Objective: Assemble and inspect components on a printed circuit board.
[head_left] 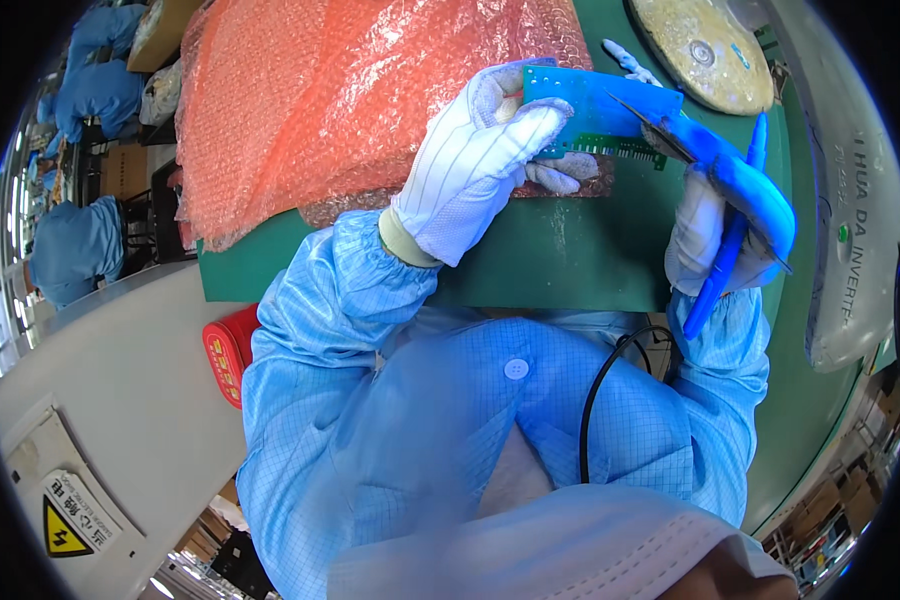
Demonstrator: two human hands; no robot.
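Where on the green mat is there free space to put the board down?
The green mat is bare below the circuit board, between the left hand and the right hand. To the left, the pink bubble wrap covers it. The far right corner holds a round disc.

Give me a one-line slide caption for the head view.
White-gloved left hand holds a blue-green circuit board over the green bench mat while the gloved right hand applies blue-handled tweezers beside pink bubble wrap.

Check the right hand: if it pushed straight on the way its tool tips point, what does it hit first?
Likely the green circuit board held by the left hand; the right hand aims its blue-handled tool up-left at it. Whether they touch is unclear.
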